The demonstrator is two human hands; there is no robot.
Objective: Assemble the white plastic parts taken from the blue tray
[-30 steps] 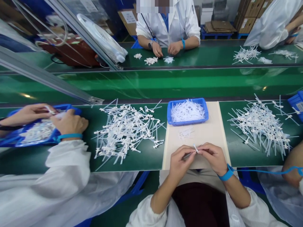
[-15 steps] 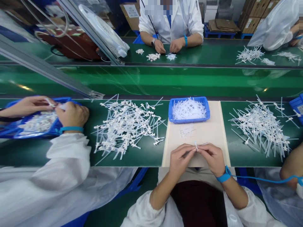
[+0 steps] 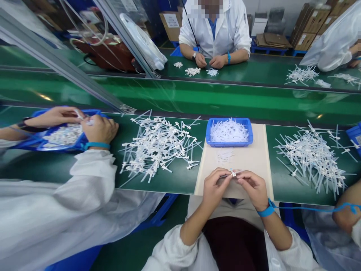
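Observation:
Over the near edge of a cream board (image 3: 203,171), my left hand (image 3: 214,184) pinches a small white tube connector (image 3: 234,174) between thumb and fingers. Short translucent tubing stubs show at the connector. Meeting it from the other side, my right hand (image 3: 254,187) has its fingers closed around a thin stub on the right; the fingertips partly hide it. A few loose clear tubes (image 3: 225,155) lie on the board just beyond my hands. Behind them stands a blue tray (image 3: 229,144) filled with short translucent tubes (image 3: 229,131).
Piles of white connectors with tubes lie left (image 3: 162,146) and right (image 3: 314,156) on the green bench. A co-worker's hands (image 3: 100,130) work over a blue bin (image 3: 36,145) at left. Another person (image 3: 216,34) sits opposite. A blue cord (image 3: 310,208) runs from my right wristband.
The camera view has turned slightly, so the bench appears tilted. Both hands remain at the connector, and more of the stub on its right side shows.

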